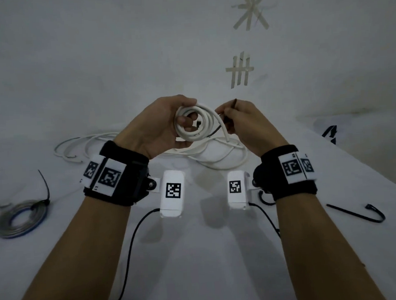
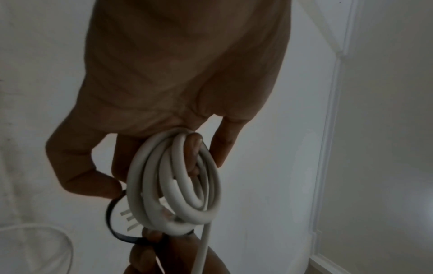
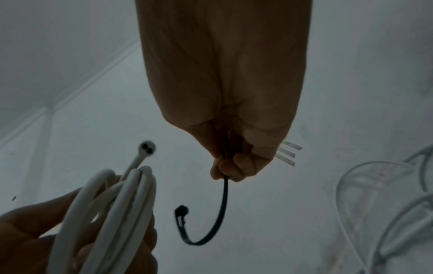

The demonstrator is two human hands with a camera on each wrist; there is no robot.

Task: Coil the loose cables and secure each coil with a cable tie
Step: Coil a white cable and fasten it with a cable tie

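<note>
My left hand (image 1: 168, 121) grips a coil of thick white cable (image 1: 194, 122) held up above the table, with a finger hooked through its loops (image 2: 194, 153). One cable tail (image 1: 226, 134) hangs from the coil toward the table. My right hand (image 1: 239, 120) pinches a black cable tie (image 3: 211, 224) just right of the coil; the tie curves down into a hook with its head (image 3: 181, 211) free. In the left wrist view the tie (image 2: 112, 220) arcs behind the coil (image 2: 178, 187). The cable's cut end (image 3: 147, 147) sticks out above the coil (image 3: 117, 213).
More loose white cable (image 1: 215, 153) lies on the white table beyond my wrists, and thinner white loops (image 1: 77, 147) at the left. A tied grey-blue coil (image 1: 24, 218) sits at the far left. A spare black tie (image 1: 361, 214) lies at the right.
</note>
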